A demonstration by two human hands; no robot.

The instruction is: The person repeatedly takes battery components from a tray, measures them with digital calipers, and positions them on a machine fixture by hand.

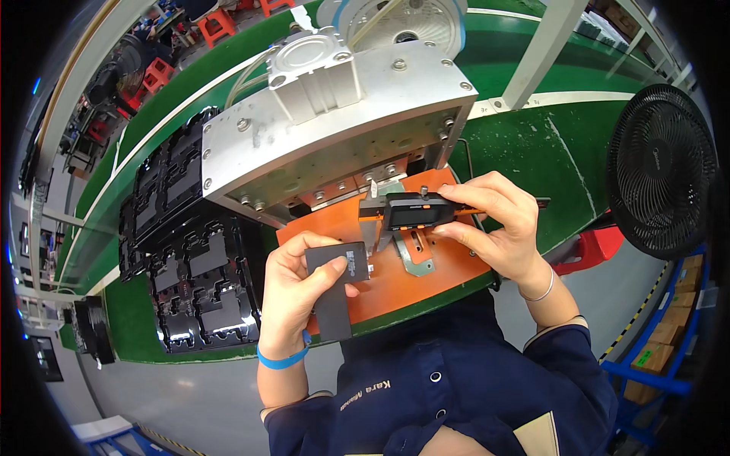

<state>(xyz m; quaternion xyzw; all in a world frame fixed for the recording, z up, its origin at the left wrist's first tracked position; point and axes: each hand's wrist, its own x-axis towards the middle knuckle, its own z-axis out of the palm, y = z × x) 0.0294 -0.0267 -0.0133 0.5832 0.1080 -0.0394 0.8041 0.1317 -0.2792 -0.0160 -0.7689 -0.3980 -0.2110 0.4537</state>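
A flat black L-shaped battery (328, 308) is pinched in my left hand (290, 285), the thumb lying across its upper arm. A small light tab sticks out from its right edge. My right hand (508, 224) grips a black digital caliper (411, 214) between thumb and fingers, with its jaws pointing left and down toward that tab. Whether the jaws touch the battery I cannot tell. Beneath the caliper, a metal fixture plate (418, 266) with an orange slot rests on an orange mat (380, 302).
A large silver press (334, 125) with a cylinder on top stands just beyond my hands. Black moulded trays (201, 285) holding dark flat pieces are stacked at the left. A black fan (660, 163) stands at the right, near a red stool (589, 249). The green bench (547, 163) curves around.
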